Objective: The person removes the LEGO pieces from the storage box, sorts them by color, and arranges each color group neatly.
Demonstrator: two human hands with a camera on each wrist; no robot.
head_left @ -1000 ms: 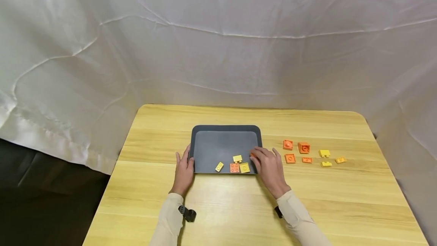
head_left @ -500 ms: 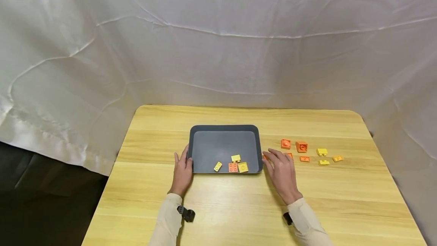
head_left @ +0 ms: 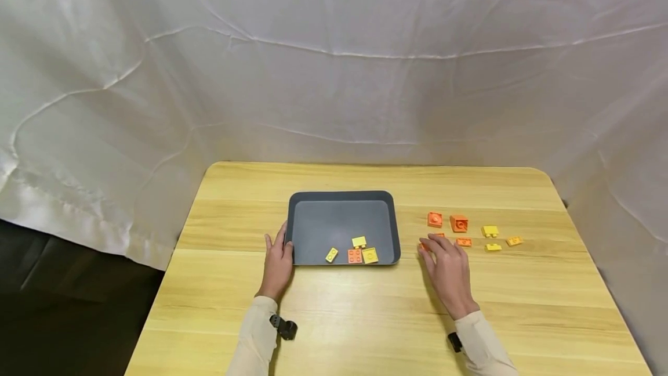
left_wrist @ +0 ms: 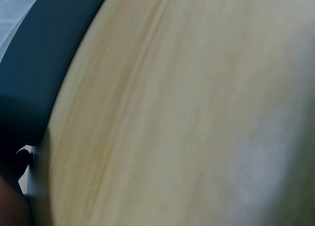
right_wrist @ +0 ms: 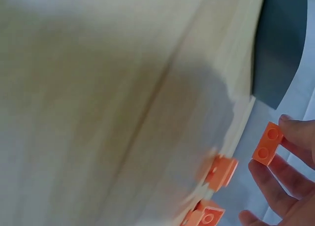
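My right hand (head_left: 450, 274) pinches a small orange toy brick (right_wrist: 268, 143) between thumb and fingertips, its two studs showing in the right wrist view. It is over the table to the right of a dark grey tray (head_left: 329, 222). My left hand (head_left: 278, 268) grips the tray's left side, thumb at the rim. Near the tray's front edge lie a yellow two-stud brick (head_left: 331, 255), an orange four-stud brick (head_left: 355, 256), an upturned yellow square brick (head_left: 370, 256) and a yellow brick (head_left: 359, 242) behind them. An orange brick (head_left: 440, 235) is partly hidden behind my right fingers.
Loose bricks lie right of the tray: an orange square one (head_left: 435, 219), a taller orange one (head_left: 459, 224), a thin orange one (head_left: 463, 242), and yellow ones (head_left: 490, 231) farther right. A pale curtain (head_left: 334, 103) hangs behind the wooden table (head_left: 360, 318).
My right hand has moved right, from the tray's right edge to the loose bricks on the table, carrying the orange brick out with it. The left hand stays on the tray.
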